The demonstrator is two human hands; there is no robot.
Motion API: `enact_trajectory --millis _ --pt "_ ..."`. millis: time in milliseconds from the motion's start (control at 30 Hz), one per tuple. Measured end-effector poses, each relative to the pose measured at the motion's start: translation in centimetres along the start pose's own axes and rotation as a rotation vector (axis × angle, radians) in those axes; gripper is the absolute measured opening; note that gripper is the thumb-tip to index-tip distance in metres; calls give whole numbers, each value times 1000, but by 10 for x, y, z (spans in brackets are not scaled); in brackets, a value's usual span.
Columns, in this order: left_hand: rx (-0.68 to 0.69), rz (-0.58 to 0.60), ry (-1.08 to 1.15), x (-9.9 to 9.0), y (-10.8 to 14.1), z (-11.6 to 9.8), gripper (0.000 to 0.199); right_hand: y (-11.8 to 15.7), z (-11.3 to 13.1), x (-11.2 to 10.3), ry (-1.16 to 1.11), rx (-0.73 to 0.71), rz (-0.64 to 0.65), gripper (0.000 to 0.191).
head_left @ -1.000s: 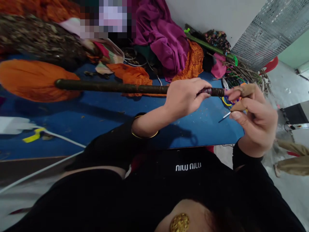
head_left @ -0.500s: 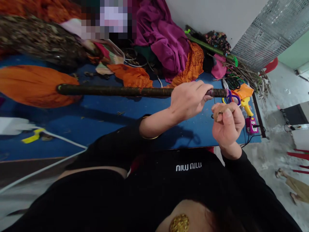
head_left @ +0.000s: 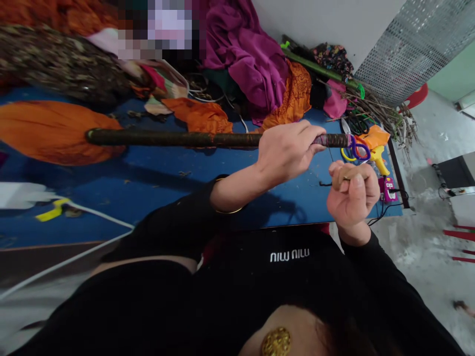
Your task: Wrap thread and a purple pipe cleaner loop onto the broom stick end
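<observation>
A long dark stick (head_left: 178,139), wound with narrow bands toward its right end, lies level above the blue table. My left hand (head_left: 289,148) is closed round it near that end. A blue-purple loop (head_left: 359,148) shows at the stick's right tip; I cannot tell whether it is fixed there. At the other end is a rounded piece of orange cloth (head_left: 48,131). Below the tip, my right hand (head_left: 352,193) is closed in a pinch, apart from the stick. A short, thin dark strand (head_left: 325,184) juts from its fingers; its kind is unclear.
Beyond the stick lie magenta cloth (head_left: 256,64), patterned orange cloth (head_left: 293,96) and bundled twigs (head_left: 389,99). A yellow-handled tool (head_left: 379,159) and a purple power socket (head_left: 388,190) sit by the table's right edge. A white cord (head_left: 100,211) crosses at left.
My right hand has moved slightly down and right, away from the stick, and more of the dark strand shows. My left hand keeps its hold, shifted slightly left in view.
</observation>
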State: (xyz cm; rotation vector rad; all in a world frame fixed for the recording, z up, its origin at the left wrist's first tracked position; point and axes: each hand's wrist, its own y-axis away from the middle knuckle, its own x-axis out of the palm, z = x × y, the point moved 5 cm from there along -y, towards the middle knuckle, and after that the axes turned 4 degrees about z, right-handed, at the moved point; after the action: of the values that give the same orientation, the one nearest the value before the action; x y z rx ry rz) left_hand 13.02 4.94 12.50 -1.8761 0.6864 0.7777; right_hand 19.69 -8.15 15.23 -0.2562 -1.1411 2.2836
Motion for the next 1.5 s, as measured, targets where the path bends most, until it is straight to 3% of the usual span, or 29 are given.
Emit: enact_trajectory --millis 133,367,567,733,867,967,1067,1200,1333,1500 --pt "-16 24 29 -6 -1 1 44 -1 -3 1 -37 20 -7 32" --pt "-77 131 203 -16 -5 5 34 23 -32 -8 153 -49 176 34" --pt "-177 178 348 -22 -5 5 31 25 -36 4 408 -428 385 23" --pt "-231 210 407 -22 -6 5 28 16 -43 10 469 -497 464 22" --pt "-226 236 420 -24 -8 8 29 18 -55 7 342 -412 441 20" --pt "-195 234 406 -26 -8 10 30 23 -55 3 238 -296 353 26" --pt "-185 222 367 -26 -8 11 31 22 -38 1 157 -169 209 34" --pt "-171 236 352 -22 -8 8 31 7 -9 3 -114 3 71 32" --pt "-141 248 365 -17 -7 5 31 -8 2 -2 -154 180 8 41" --pt "-126 236 358 -14 -5 4 32 -19 4 -11 -203 275 3 45"
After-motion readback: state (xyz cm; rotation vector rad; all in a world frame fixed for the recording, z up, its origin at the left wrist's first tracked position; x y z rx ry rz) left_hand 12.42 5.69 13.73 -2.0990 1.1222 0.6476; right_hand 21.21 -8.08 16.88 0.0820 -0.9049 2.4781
